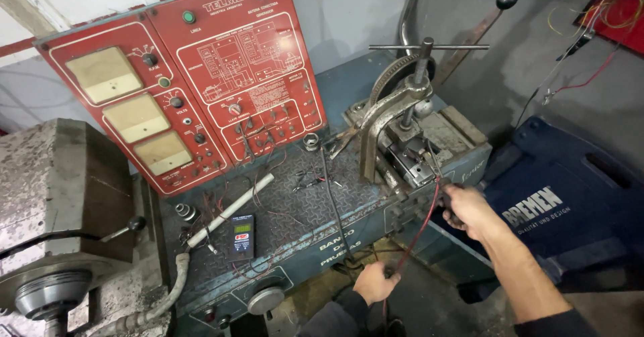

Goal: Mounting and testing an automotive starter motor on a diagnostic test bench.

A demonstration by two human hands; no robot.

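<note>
My right hand (466,209) is closed on the upper end of a red cable (421,226), right by the metal clamp fixture (396,119) on the blue test bench (322,236). Lower down, my left hand (374,282) grips the same red cable in front of the bench's front face. The cable runs taut between the two hands. A black cable (330,189) lies across the bench's checker-plate top beside them.
A red control panel (194,75) with dials and meter windows stands at the bench's back. A small black meter (241,235) and a white tube (231,209) lie on the bench top. A blue plastic case (570,203) sits to the right, a grey machine (60,196) to the left.
</note>
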